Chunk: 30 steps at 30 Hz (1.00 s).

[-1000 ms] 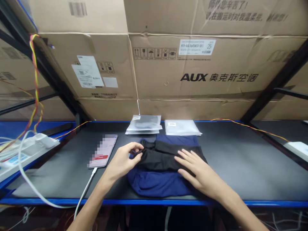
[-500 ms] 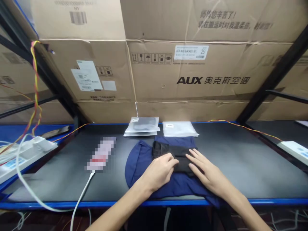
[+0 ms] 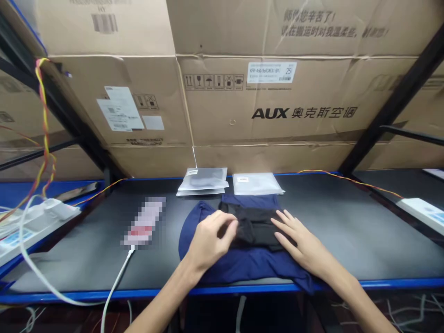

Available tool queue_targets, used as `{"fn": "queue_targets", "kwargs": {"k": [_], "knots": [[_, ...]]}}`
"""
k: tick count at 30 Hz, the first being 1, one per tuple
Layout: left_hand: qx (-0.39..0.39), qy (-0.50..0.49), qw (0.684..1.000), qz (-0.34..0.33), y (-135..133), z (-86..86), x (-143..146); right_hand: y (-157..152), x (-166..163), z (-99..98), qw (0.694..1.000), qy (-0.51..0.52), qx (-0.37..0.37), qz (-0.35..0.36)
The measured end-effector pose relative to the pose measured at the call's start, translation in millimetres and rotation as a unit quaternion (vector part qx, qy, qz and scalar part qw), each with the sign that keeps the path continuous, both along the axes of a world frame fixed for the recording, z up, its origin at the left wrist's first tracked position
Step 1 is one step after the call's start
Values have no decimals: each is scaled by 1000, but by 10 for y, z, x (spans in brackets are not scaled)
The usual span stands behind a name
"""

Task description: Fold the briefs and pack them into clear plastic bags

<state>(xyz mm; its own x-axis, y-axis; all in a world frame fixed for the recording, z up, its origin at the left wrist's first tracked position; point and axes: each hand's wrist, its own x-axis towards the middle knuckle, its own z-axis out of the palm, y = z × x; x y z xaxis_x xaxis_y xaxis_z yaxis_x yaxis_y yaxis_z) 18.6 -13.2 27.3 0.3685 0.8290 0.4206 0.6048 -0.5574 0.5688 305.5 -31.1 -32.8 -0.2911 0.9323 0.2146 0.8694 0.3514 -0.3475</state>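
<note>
A black folded cloth (image 3: 265, 229) lies on top of a dark blue cloth (image 3: 243, 268). My left hand (image 3: 211, 238) is over the left part of the black cloth, thumb and forefinger meeting in a pinch at its fabric. The exact spot between those fingertips is partly hidden. Fingers spread, my right hand (image 3: 303, 243) lies flat on the right end of the black cloth. The blue cloth bulges out to the left in a rounded shape, and its lower right corner hangs over the table's front edge.
Clear plastic packets (image 3: 203, 180) and another packet (image 3: 256, 183) lie behind the cloths. A blurred-out phone-like object (image 3: 145, 222) with a white cable (image 3: 118, 282) is at left. Power strips (image 3: 38, 224) flank the dark tabletop (image 3: 350, 231); a large cardboard box (image 3: 222, 101) stands behind.
My left hand has shifted left, and its pinch now shows more clearly. The black cloth's left part looks more rumpled. My right hand stays spread on the cloth; the view has shifted slightly.
</note>
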Motion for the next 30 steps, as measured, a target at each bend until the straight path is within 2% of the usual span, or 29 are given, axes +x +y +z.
{"fn": "queue_targets", "kwargs": {"k": [2, 4, 6, 9, 12, 15, 19, 22, 24, 26, 30], "knots": [[-22, 50, 991, 126, 42, -21, -140, -2, 6, 13, 1000, 2, 0, 4], [-55, 121, 975, 176, 80, -67, -227, 0, 10, 17, 1000, 3, 3, 7], [-73, 167, 967, 179, 98, -116, -237, 2, 8, 12, 1000, 3, 5, 7], [-63, 184, 966, 173, 92, -157, -142, 0, -8, 7, 1000, 6, -2, 3], [-45, 160, 971, 170, 82, -163, -26, -20, -10, 23, 1000, 16, -8, 4], [-64, 84, 979, 172, 100, -162, 56, -46, 63, 30, 999, 35, -13, -5], [-110, -79, 982, 130, 135, -145, 222, -65, 289, -50, 997, 53, 18, -60], [-80, -144, 983, 75, 121, -130, 454, -74, 430, -139, 996, 31, 23, -75], [-50, -119, 991, 34, 84, -143, 635, -79, 466, -178, 997, 11, 17, -70], [-26, -39, 999, -20, 33, -186, 800, -80, 468, -201, 998, 0, 15, -63], [-28, 117, 988, -101, -52, -297, 975, -66, 455, -236, 998, -1, 24, -63]]}}
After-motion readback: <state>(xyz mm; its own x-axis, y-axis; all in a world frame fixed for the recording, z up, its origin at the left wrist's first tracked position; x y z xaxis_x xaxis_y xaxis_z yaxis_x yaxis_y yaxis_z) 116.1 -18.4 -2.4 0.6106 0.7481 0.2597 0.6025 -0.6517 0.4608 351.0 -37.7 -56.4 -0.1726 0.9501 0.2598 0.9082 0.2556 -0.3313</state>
